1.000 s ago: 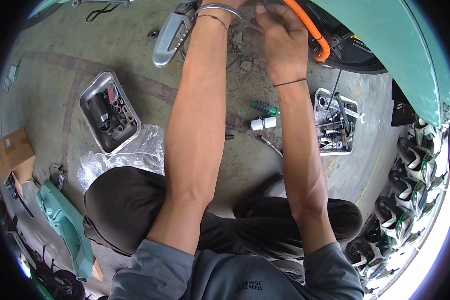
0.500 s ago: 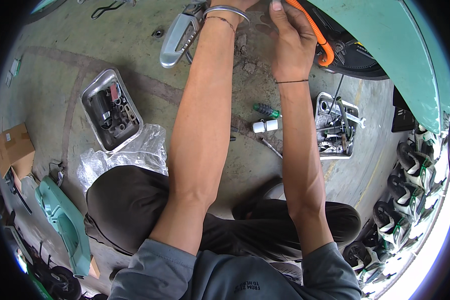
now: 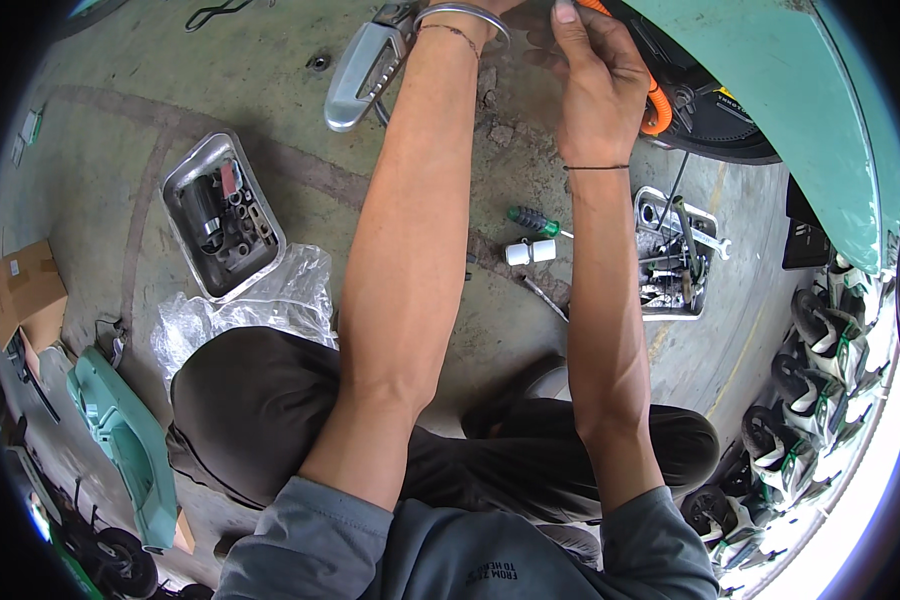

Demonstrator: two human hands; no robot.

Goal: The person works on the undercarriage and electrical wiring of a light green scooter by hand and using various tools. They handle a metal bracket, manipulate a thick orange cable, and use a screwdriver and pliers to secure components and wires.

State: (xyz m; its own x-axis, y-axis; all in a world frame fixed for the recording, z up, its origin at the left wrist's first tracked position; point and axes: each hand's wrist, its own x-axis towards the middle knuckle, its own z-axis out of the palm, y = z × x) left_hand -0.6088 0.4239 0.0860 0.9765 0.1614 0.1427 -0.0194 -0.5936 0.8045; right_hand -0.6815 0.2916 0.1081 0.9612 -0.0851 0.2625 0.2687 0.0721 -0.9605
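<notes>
Teal bodywork of a scooter [image 3: 770, 90] curves across the one-to-three o'clock rim, above a dark wheel [image 3: 715, 125] on grey concrete floor [image 3: 210, 90]. A person crouches with both bare forearms stretched toward twelve o'clock. At seven o'clock lies a loose teal panel [image 3: 120, 440]; a crumpled clear plastic bag [image 3: 260, 305] sits at nine o'clock, just beside a metal tray of sockets [image 3: 185, 190] at ten. A second metal tray of wrenches [image 3: 710, 280] lies at three o'clock. A silver-grey cover piece [image 3: 355, 75] rests at eleven o'clock. The right hand [image 3: 595, 75], fingers curled and thumb up, grips an orange cable [image 3: 658, 105] at twelve-to-one o'clock, against the wheel. The left hand [image 3: 480, 8] is mostly cut off by the top edge; a metal bangle [image 3: 465, 15] rings its wrist, and its grip cannot be told. Between the forearms lie a green-handled screwdriver [image 3: 532, 220] and two small white cylinders [image 3: 530, 252].
</notes>
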